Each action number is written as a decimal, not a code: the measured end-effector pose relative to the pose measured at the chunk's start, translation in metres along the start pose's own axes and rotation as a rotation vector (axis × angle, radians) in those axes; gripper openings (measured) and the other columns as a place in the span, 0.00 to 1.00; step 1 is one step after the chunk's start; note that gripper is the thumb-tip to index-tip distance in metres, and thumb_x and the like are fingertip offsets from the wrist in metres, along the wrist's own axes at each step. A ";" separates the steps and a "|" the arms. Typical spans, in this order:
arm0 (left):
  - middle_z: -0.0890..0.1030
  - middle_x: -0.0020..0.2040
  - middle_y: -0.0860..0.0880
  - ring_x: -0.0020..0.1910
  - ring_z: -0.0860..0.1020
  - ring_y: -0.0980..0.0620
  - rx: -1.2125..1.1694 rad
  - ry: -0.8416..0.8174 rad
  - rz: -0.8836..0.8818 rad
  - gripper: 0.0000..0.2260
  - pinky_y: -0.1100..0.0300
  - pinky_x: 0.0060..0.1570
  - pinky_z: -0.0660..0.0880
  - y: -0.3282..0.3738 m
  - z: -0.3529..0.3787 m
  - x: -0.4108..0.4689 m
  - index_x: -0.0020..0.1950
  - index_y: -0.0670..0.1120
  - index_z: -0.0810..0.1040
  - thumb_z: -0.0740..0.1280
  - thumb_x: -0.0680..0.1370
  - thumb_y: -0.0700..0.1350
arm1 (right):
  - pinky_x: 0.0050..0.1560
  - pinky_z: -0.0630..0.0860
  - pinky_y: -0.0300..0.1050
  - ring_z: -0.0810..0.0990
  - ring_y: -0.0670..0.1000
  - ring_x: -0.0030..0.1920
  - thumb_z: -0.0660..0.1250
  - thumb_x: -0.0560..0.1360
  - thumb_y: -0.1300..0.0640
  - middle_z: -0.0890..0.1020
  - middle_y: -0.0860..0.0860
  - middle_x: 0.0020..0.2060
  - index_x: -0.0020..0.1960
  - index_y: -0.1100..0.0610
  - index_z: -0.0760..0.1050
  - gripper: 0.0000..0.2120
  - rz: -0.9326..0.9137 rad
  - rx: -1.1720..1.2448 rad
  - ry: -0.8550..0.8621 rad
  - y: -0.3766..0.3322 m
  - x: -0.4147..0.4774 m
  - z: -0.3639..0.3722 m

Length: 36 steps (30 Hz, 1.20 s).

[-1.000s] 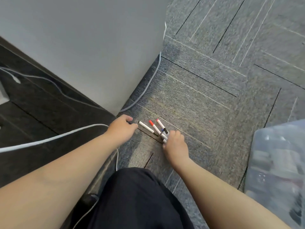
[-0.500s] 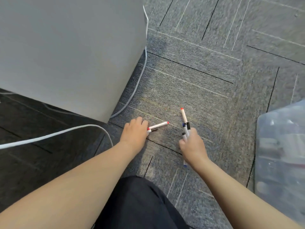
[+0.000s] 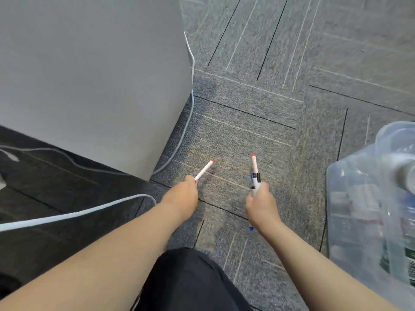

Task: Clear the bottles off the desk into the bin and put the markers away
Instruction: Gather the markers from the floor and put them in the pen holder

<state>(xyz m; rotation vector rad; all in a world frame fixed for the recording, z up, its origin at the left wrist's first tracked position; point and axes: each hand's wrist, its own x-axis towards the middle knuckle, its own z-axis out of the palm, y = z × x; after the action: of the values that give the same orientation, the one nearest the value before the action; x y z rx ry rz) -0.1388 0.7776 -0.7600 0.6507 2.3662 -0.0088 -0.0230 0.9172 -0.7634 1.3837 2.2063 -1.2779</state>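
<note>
My left hand is closed around one white marker with red ends, which sticks out up and to the right above the carpet. My right hand grips a bundle of markers: one with a red tip points upward, others show black and blue caps, and a blue end pokes out below the wrist. At the right edge stands a bin lined with a clear plastic bag, with plastic bottles inside it.
A grey cabinet panel fills the upper left, its corner just left of my left hand. White cables run over the dark floor and along the panel's edge. Grey carpet tiles cover the floor ahead. My dark-trousered knee is at the bottom.
Both hands have lifted off the carpet and moved apart, each carrying markers that lay together on the floor one second ago. The view has shifted, bringing the bin further in.
</note>
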 end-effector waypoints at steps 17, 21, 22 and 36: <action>0.78 0.56 0.34 0.55 0.76 0.35 -0.352 0.089 -0.294 0.14 0.53 0.44 0.66 0.037 -0.237 -0.259 0.57 0.37 0.71 0.52 0.84 0.46 | 0.27 0.59 0.43 0.68 0.51 0.31 0.57 0.80 0.60 0.70 0.52 0.33 0.47 0.57 0.61 0.05 -0.111 -0.240 -0.109 -0.168 -0.229 -0.232; 0.78 0.57 0.37 0.52 0.76 0.40 -0.471 0.117 -0.396 0.12 0.57 0.43 0.65 0.063 -0.303 -0.326 0.57 0.37 0.74 0.54 0.83 0.42 | 0.26 0.61 0.42 0.68 0.47 0.30 0.56 0.81 0.55 0.70 0.49 0.32 0.47 0.57 0.63 0.06 -0.206 -0.299 -0.131 -0.225 -0.279 -0.300; 0.78 0.57 0.38 0.52 0.76 0.41 -0.501 0.126 -0.421 0.12 0.57 0.42 0.66 0.070 -0.321 -0.343 0.57 0.37 0.75 0.55 0.83 0.42 | 0.26 0.61 0.42 0.68 0.48 0.29 0.56 0.81 0.55 0.70 0.50 0.32 0.47 0.57 0.63 0.06 -0.225 -0.302 -0.135 -0.240 -0.291 -0.315; 0.81 0.53 0.34 0.53 0.78 0.36 -0.641 0.683 -0.320 0.18 0.49 0.48 0.70 0.033 -0.618 -0.554 0.55 0.35 0.79 0.53 0.84 0.43 | 0.27 0.66 0.43 0.70 0.51 0.31 0.55 0.80 0.57 0.74 0.55 0.37 0.50 0.60 0.69 0.07 -0.675 -0.325 -0.172 -0.528 -0.466 -0.388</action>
<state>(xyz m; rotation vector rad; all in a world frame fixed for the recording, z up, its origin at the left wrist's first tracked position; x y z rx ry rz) -0.1412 0.6646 0.0632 -0.0662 2.8455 0.9194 -0.1222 0.8441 0.0309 0.3967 2.6965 -1.0749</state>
